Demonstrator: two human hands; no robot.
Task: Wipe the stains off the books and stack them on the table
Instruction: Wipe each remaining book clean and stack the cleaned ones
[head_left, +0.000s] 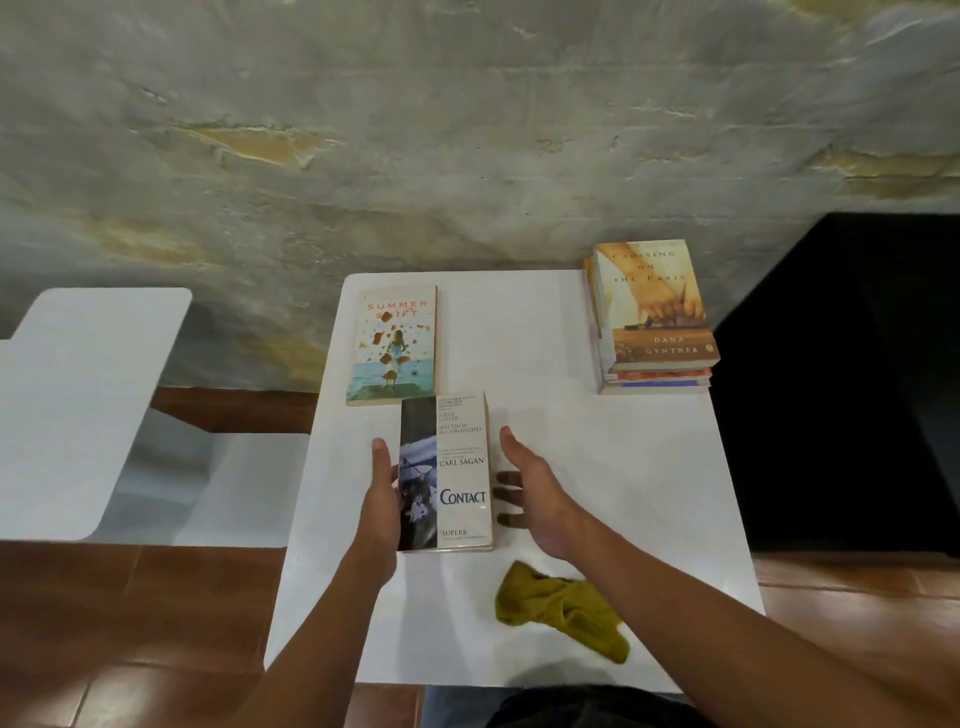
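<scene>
Rough grey plaster with yellowed patches filled the background, and below it a white bench (597, 467) stood on a reddish tiled floor (104, 623). At the middle of the bench lay the Contact paperback (452, 473), cover up, long edge pointing away from me; its left third was a dark photo strip and the rest was white with dark lettering. I saw no stains on that cover. Beyond it, just beside its far left corner, lay the Summer book (392, 345), its pale cover speckled with brown-orange blotches. At the far right corner a stack of books (652, 317) sat with a warm orange-toned cover on top.

My left hand (384, 499) lay flat along the paperback's left edge, fingers (381, 452) straight and pointing away, the thumb touching the dark strip. My right hand (535, 493) stood on its edge just right of the book, palm facing it, thumb up, fingers (509, 493) curled loosely toward the right edge with a small gap between; both hands were open and neither was closed around the book. A crumpled mustard-yellow cloth (561, 613) lay on the bench near me, under my right forearm, held by neither hand.
</scene>
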